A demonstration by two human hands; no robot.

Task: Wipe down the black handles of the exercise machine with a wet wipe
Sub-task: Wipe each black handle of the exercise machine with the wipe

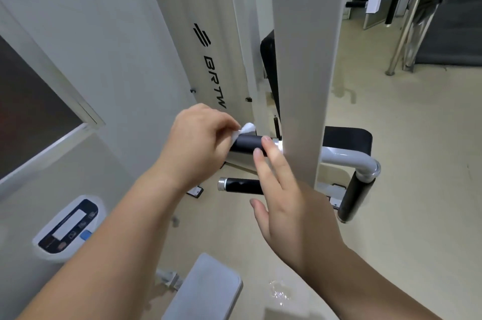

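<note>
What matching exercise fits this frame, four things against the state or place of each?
Things:
1. wipe
2. left hand
3. right hand
4. lower handle

States or places:
a. open, holds nothing
b. black, silver cap at its left end
c. white, bunched against the upper handle
d. pinches the wipe

Pairs: 1-c, 2-d, 3-a, 4-b
</note>
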